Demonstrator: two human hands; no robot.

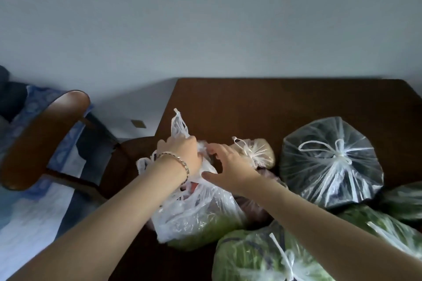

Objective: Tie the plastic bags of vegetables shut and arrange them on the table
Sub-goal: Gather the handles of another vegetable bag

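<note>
Plastic at the neck of the white bag is bunched inside the left hand, fingers curled round it. The right hand, fingers spread, touches the bag just right of that grip. Beyond it, further right, knotted bags rest on the table.

Both forearms are bare, reaching forward from the lower edge and converging at centre. Left hand: back uppermost, fingers curled down, gripping the gathered neck of a plastic bag; chain bracelet at the wrist. Right hand: palm down, fingers spread and lightly bent, thumb out to the left, fingertips at the gathered plastic just beside the left hand.
</note>
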